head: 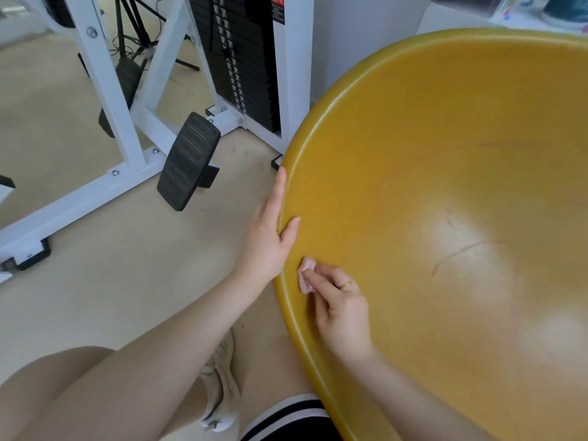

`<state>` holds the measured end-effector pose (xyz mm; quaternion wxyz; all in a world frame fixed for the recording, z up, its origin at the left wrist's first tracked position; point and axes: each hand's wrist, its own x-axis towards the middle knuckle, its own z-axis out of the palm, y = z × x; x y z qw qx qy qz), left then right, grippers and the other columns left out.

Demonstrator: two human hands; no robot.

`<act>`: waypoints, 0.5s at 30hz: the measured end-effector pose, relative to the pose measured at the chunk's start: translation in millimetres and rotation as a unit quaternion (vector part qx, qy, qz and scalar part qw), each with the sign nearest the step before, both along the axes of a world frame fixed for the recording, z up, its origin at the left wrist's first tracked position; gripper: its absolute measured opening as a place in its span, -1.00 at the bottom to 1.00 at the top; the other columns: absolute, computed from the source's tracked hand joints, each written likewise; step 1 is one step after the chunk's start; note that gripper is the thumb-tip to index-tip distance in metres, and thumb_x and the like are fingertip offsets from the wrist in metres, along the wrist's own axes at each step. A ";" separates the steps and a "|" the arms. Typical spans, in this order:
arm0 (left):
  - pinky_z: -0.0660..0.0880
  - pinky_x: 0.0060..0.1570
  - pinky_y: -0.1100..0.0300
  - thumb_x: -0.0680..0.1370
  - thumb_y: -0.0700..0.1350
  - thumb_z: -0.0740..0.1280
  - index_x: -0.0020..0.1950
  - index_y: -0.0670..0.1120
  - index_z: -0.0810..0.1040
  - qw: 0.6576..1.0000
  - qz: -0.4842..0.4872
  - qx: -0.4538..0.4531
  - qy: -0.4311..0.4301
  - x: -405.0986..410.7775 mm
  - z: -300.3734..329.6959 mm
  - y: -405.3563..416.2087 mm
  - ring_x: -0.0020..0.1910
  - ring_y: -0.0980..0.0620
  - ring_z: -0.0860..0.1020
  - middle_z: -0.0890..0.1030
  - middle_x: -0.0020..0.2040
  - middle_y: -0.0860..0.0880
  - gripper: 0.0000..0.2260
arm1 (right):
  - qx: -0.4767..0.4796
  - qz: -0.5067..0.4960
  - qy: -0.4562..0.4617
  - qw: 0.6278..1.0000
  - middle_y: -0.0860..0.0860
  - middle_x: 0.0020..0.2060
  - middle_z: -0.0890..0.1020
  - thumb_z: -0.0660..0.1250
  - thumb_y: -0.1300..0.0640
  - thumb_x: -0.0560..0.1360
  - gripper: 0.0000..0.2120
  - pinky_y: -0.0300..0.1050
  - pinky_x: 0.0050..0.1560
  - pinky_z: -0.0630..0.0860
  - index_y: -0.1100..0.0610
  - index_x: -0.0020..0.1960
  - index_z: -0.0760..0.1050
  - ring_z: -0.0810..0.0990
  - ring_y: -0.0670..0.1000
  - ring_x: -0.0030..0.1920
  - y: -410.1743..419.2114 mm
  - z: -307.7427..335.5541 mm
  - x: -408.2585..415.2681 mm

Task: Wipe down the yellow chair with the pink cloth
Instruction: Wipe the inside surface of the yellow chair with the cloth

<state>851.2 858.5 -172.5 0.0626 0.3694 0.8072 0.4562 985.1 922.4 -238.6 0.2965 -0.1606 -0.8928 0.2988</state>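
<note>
The yellow chair (445,160) is a big round bowl-shaped shell that fills the right half of the view, with faint reddish scratch marks inside. My left hand (269,237) grips its left rim, fingers outside and thumb on the inner face. Just below it, my right hand (340,303) presses a small bunched pink cloth (306,276) against the inner wall close to the rim. Most of the cloth is hidden under my fingers.
A white-framed weight machine (105,90) with a black weight stack (245,58) and a black foot pedal (187,160) stands on the beige floor at the left. My knees and a pale shoe (219,386) are at the bottom, close to the chair.
</note>
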 end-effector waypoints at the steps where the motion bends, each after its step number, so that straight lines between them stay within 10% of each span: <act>1: 0.20 0.12 0.48 0.59 -0.16 0.22 0.39 0.21 -0.13 1.000 0.000 -0.002 0.004 0.1 0.2 -0.2 0.19 0.32 0.24 0.27 0.45 -0.05 -0.39 | 0.016 0.014 0.006 1.000 0.08 -0.07 0.60 0.14 0.28 0.41 -0.67 -0.22 -0.14 0.39 0.09 0.06 0.58 0.54 0.11 -0.19 4.2 -2.1 -0.2; 7: 0.22 0.17 0.39 0.60 -0.09 0.20 0.40 0.23 -0.18 1.000 0.003 -0.028 -0.004 0.6 1.4 1.9 0.27 0.27 0.25 0.21 0.48 0.02 -0.39 | 0.018 -0.111 0.014 0.994 0.11 -0.13 0.63 0.23 0.37 0.45 -0.76 -0.23 -0.21 0.39 0.21 -0.05 0.65 0.56 0.16 -0.23 82.6 3.8 -37.8; 11: 0.23 0.15 0.40 0.61 -0.08 0.18 0.40 0.24 -0.18 1.000 0.001 -0.023 -0.011 1.5 1.1 2.7 0.19 0.36 0.21 0.22 0.47 0.04 -0.41 | -0.141 -0.290 0.027 0.946 -0.14 -0.24 0.44 0.20 0.35 0.55 -0.81 -0.62 -0.20 0.24 0.37 -0.02 0.58 0.47 -0.45 -0.25 127.2 27.7 -63.0; 15: 0.26 0.09 0.37 0.61 -0.06 0.16 0.39 0.23 -0.17 0.999 0.018 -0.029 0.001 3.2 0.3 3.6 0.14 0.32 0.28 0.29 0.43 -0.04 -0.45 | -0.094 -0.239 0.049 0.965 0.08 -0.19 0.57 0.25 0.42 0.44 -0.77 -0.33 -0.24 0.28 0.21 -0.09 0.64 0.53 -0.05 -0.27 88.8 31.8 -62.9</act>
